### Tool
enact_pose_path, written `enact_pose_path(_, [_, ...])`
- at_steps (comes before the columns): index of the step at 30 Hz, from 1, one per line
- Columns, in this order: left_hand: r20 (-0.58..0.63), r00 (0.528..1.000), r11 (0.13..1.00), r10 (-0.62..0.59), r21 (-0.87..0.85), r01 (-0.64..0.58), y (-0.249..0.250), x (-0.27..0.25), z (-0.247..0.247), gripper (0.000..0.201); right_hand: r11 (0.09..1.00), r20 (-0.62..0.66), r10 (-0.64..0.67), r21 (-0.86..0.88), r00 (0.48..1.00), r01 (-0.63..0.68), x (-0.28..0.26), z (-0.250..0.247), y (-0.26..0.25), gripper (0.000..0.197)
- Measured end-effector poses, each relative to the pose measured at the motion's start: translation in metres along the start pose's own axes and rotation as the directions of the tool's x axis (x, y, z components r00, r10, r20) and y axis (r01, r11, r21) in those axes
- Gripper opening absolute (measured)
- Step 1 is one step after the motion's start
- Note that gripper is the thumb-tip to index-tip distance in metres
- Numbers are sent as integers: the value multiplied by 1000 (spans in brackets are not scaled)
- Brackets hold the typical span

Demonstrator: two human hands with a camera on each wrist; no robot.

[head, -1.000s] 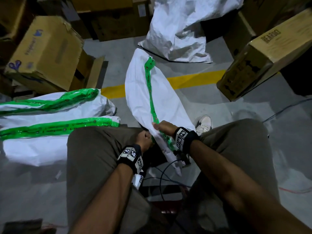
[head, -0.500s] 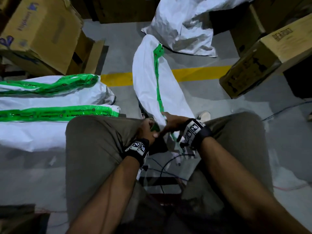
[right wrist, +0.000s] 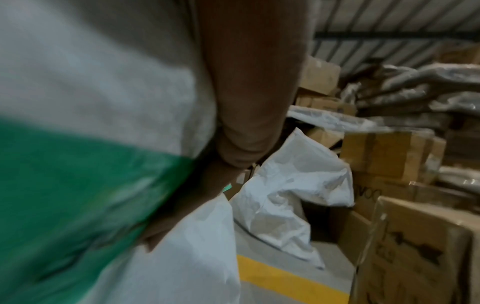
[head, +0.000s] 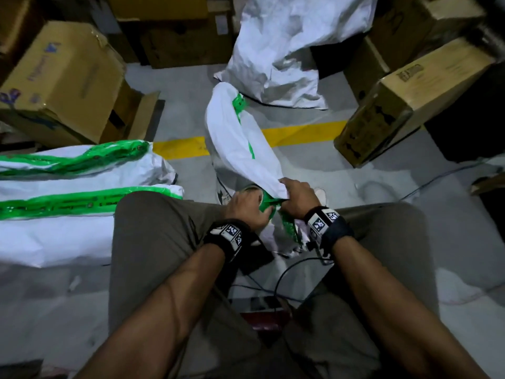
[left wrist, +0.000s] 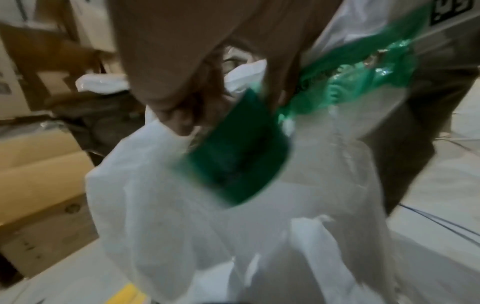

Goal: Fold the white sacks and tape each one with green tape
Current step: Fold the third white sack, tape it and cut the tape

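Observation:
A folded white sack (head: pixel 240 149) with a green tape strip (head: pixel 250 149) along it stretches from between my knees out over the floor. My right hand (head: pixel 296 196) grips its near end, fingers curled over the white fabric (right wrist: pixel 103 82) just above the green tape (right wrist: pixel 78 185). My left hand (head: pixel 246 206) is close beside it and holds the green tape roll (head: pixel 266 207). In the left wrist view the roll (left wrist: pixel 239 158) hangs from my fingers against the sack (left wrist: pixel 182 226), blurred. Crumpled tape (left wrist: pixel 363 67) runs off toward the right wrist.
Two taped sacks (head: pixel 68 214) lie stacked on the floor at left. A loose unfolded sack (head: pixel 287 50) leans at the back. Cardboard boxes stand left (head: pixel 62 77) and right (head: pixel 410 99). A yellow floor line (head: pixel 300 131) crosses behind the sack. Cables (head: pixel 287 269) lie between my legs.
My right hand has shifted from the tape strip to gripping the sack's near end. My left hand has come up beside it with the roll. The sack has turned slightly.

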State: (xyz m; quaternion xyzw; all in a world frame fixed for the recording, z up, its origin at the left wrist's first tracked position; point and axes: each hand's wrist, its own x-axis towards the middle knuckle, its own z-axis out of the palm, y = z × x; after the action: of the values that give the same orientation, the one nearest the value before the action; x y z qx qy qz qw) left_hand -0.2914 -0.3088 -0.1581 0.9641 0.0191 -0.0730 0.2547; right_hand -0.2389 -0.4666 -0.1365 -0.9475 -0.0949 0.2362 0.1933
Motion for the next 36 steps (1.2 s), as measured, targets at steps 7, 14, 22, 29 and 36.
enact_pose_path(7, [-90, 990, 928, 105, 368, -65, 27, 24, -21, 33, 994, -47, -71, 78, 996, 75, -10, -21, 14, 50])
enact_pose_path(14, [-26, 819, 756, 574, 401, -517, -13, 10, -1, 31, 943, -109, -21, 329, 994, 56, -9, -47, 49, 38])
enact_pose_path(22, [65, 932, 841, 357, 411, -351, 13, 80, -65, 50, 975, -58, -73, 207, 996, 83, -21, -61, 79, 40])
enact_pose_path(29, [272, 928, 818, 257, 449, -358, 15, 125, -95, 33, 947, -84, -87, 301, 993, 109, -26, -65, 77, 33])
enact_pose_path(36, [178, 950, 800, 258, 511, -313, 15, 133, -76, 35, 947, -86, -107, 294, 991, 128, -32, -61, 87, 32])
